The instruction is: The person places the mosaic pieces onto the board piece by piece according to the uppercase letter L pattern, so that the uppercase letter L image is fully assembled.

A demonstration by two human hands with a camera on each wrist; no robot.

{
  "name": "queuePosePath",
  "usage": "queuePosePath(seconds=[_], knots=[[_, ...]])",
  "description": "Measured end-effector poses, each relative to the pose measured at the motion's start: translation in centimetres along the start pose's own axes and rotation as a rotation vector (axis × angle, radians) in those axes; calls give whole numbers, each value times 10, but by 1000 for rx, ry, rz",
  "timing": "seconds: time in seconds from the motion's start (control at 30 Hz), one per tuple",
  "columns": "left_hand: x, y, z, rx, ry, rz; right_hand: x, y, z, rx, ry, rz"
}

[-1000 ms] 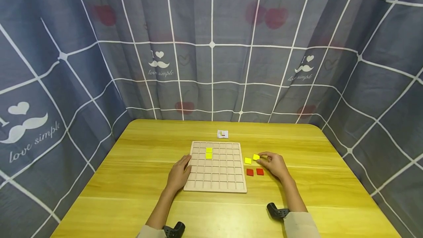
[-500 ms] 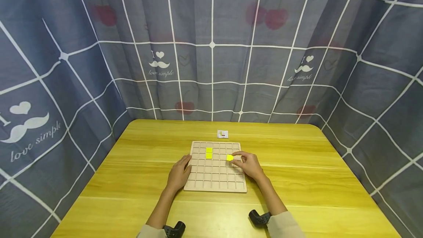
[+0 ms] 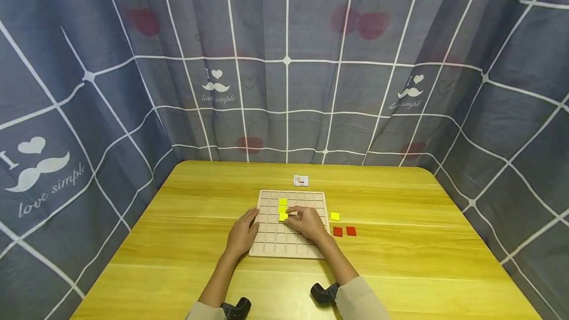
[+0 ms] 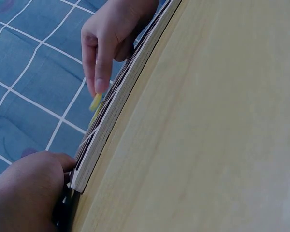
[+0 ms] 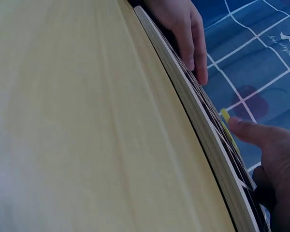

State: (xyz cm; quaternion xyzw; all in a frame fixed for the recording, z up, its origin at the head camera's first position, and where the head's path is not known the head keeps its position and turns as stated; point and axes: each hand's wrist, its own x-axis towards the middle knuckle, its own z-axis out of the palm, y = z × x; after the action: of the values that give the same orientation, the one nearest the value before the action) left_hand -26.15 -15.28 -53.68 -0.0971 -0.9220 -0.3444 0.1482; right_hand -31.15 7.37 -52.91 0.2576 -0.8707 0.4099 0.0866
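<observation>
A wooden grid board [image 3: 272, 239] lies on the table with two yellow square tiles in one column, the top one [image 3: 282, 202] toward its far side. My right hand [image 3: 307, 222] is over the board and pinches a yellow tile [image 3: 283, 217] between thumb and fingers, just below those two. In the left wrist view this pinched tile [image 4: 95, 102] is tilted at the board's surface. My left hand [image 3: 242, 234] rests along the board's left edge, its fingers fairly straight.
Right of the board lie one yellow tile [image 3: 335, 216] and two red tiles, one nearer [image 3: 338, 231] and one farther right [image 3: 351, 231]. A small printed grid card [image 3: 301, 180] lies behind the board. A patterned curtain [image 3: 284, 88] surrounds the table [image 3: 400, 221].
My right hand has carried a yellow tile from the table at the right, leftward across the board, to just below the two placed tiles. My left hand stays at the board's edge.
</observation>
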Motion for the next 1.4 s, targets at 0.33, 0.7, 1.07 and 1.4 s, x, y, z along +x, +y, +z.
queuePosePath(seconds=[0.33, 0.7, 1.07, 1.4], knots=[[-1, 0, 0, -3, -4, 0, 1, -1, 4, -119, -9, -19], [-1, 0, -1, -4, -13, -7, -2, -1, 4, -93, 11, -36], [0, 2, -1, -8, -9, 1, -22, 22, -44, 54, 164, 47], [0, 2, -1, 0, -8, -5, -41, 53, -91, -33, 192, 174]])
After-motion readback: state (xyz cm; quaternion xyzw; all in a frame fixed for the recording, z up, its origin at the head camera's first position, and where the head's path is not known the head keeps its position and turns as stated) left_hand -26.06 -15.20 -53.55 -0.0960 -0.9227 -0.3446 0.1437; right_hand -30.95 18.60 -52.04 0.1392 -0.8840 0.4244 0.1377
